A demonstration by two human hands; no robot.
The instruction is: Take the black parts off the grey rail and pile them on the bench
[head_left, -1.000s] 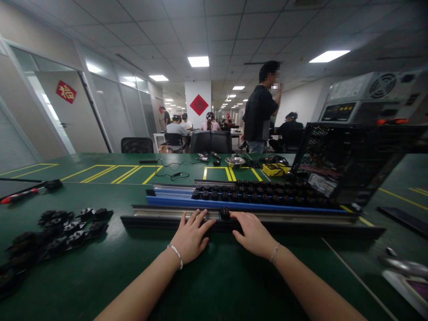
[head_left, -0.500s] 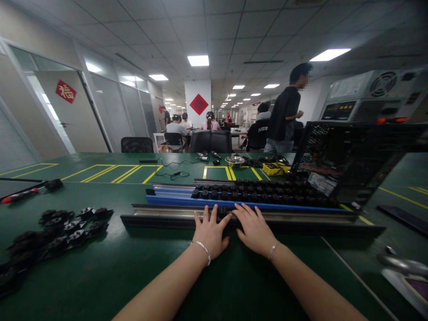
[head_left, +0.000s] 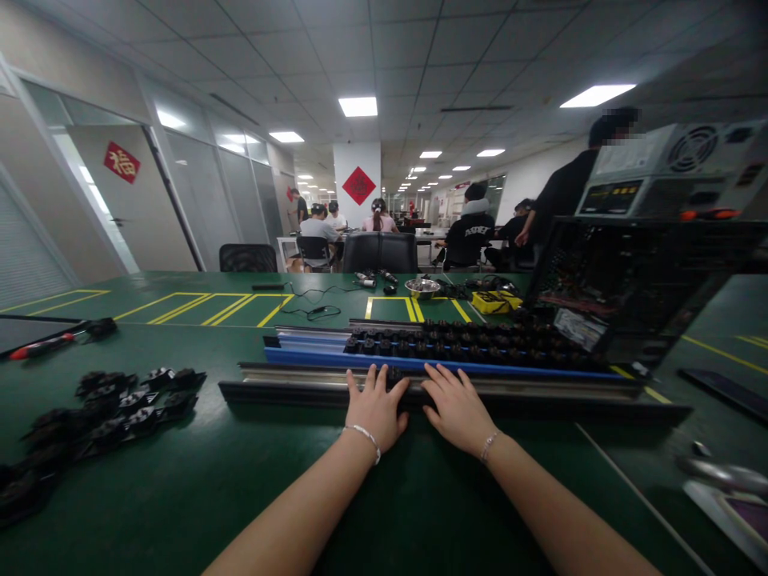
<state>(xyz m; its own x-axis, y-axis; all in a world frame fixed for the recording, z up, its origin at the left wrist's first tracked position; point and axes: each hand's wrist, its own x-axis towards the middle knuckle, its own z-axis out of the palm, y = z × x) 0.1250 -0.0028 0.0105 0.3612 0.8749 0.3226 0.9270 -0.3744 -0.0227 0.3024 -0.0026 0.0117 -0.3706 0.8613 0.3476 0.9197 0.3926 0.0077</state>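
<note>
Both my hands rest on a long dark rail [head_left: 288,392] lying across the green table. My left hand [head_left: 374,410] has its fingers stretched out flat over the rail. Beside it, my right hand [head_left: 457,406] also lies flat with fingers spread. Between their fingertips a small black part [head_left: 394,374] sits on the rail, touched by both hands. Behind it a blue rail [head_left: 312,359] carries a row of several similar black parts [head_left: 456,349]. Neither hand grips anything.
A heap of loose black parts [head_left: 114,412] lies at the left. An open black computer case [head_left: 636,288] stands at the right with a grey unit [head_left: 678,168] on top. A red-handled tool [head_left: 42,346] lies far left. A metal bowl [head_left: 422,287] and yellow box [head_left: 495,302] sit further back. People sit and stand beyond.
My left hand slid right along the rail to meet my right hand at the small black part. The standing person in the background walked right, behind the grey unit.
</note>
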